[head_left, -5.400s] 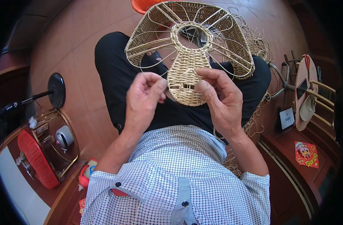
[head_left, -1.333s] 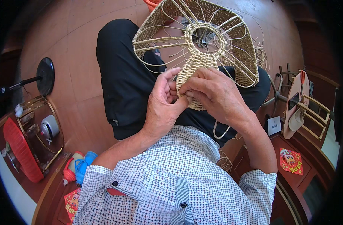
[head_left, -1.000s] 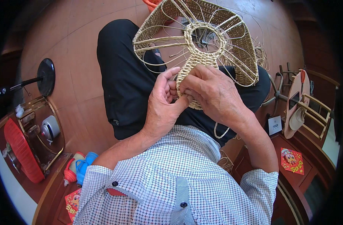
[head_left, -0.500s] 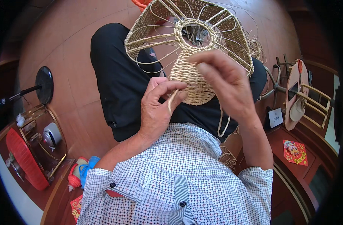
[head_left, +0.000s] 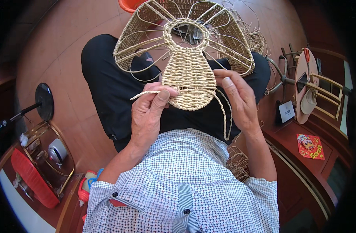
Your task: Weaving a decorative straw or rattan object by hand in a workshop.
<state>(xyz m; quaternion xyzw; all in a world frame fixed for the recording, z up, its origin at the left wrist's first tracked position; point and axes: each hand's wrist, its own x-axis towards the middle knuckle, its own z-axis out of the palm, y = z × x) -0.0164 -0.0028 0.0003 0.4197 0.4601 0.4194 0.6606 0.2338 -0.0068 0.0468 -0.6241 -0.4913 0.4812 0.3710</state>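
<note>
The wicker piece lies across the person's lap over the black trousers, its rounded panel toward the body and its ring and spokes beyond. At the panel's lower left edge, the left hand has a narrow grip, with the cord end pinched between thumb and fingers. That end now points out to the left; half a second ago it slanted down over the palm. The right hand, which was a blur above the panel's face, is now at its right edge. Its grip is wide, thumb apart from the fingers; whether the fingertips touch the weave I cannot tell. A row of small gaps shows across the lower panel, now uncovered. A cord loop still hangs from the right edge. Loose cord lies heaped on the floor beyond.
</note>
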